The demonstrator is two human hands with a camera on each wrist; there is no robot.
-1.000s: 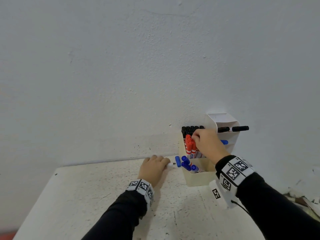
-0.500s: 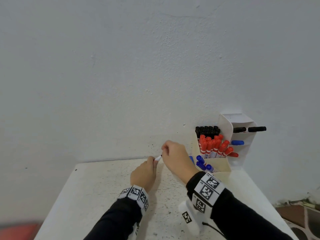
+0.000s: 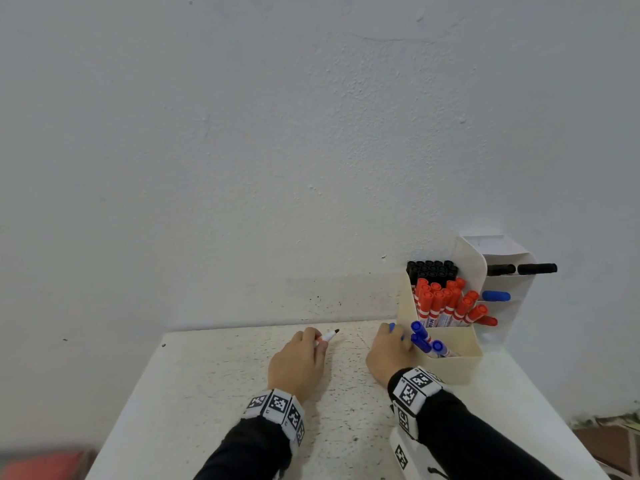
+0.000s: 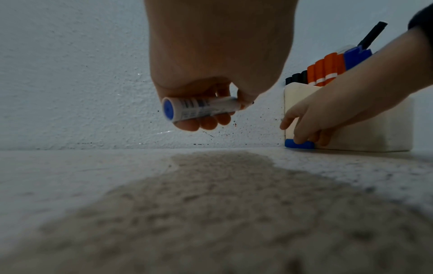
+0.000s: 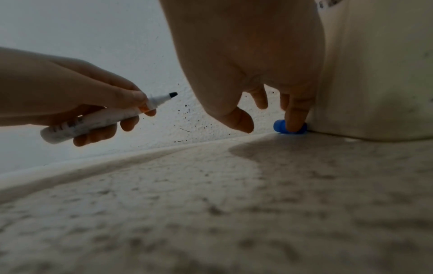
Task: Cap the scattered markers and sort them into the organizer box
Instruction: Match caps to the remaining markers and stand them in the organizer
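Blue cap [image 5: 290, 127] | right hand [image 3: 389, 351] now touching | left hand [image 3: 298, 363] keeps marker [image 3: 325, 337]

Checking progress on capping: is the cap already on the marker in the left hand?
No: the marker gripped by the left hand shows its bare dark tip, and the blue cap lies on the table under the right hand's fingers.

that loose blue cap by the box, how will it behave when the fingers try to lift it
The blue cap lies on its side, a short cylinder, so it may roll if nudged. It sits against the organizer box, which probably blocks it that way. It looks small, rigid, likely light; the right hand touches it with one fingertip.
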